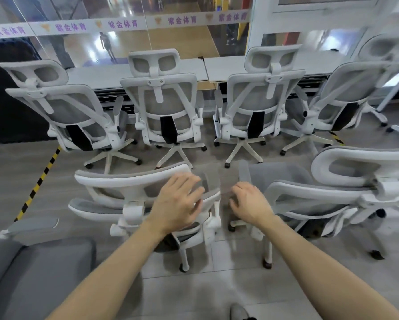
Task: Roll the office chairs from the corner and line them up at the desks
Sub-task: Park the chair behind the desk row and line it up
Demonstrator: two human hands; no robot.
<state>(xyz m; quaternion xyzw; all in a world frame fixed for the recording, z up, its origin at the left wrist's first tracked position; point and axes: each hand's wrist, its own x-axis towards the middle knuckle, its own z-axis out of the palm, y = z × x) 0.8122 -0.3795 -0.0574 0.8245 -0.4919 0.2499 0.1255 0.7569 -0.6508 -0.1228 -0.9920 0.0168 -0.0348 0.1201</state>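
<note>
Four chairs: parked in a row along the worktop (134, 72), backs toward us.
Two chairs: loose behind that row, near chair (134, 192) and right chair (332, 188).
Left hand (177, 204): grip apart, fingers spread over the near chair's backrest; can't tell if it's touching.
Right hand (249, 204): fingers half curled, holding nothing, in the gap between the two.
Handling: probably lightish and rolls easily on casters, but it swivels; mesh gives, so grab the stiff white frame up top.

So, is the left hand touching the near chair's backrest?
Cannot tell. In the head view the left hand overlaps the near chair's backrest, fingers spread and motion-blurred; no contact or gap shows plainly.
</note>
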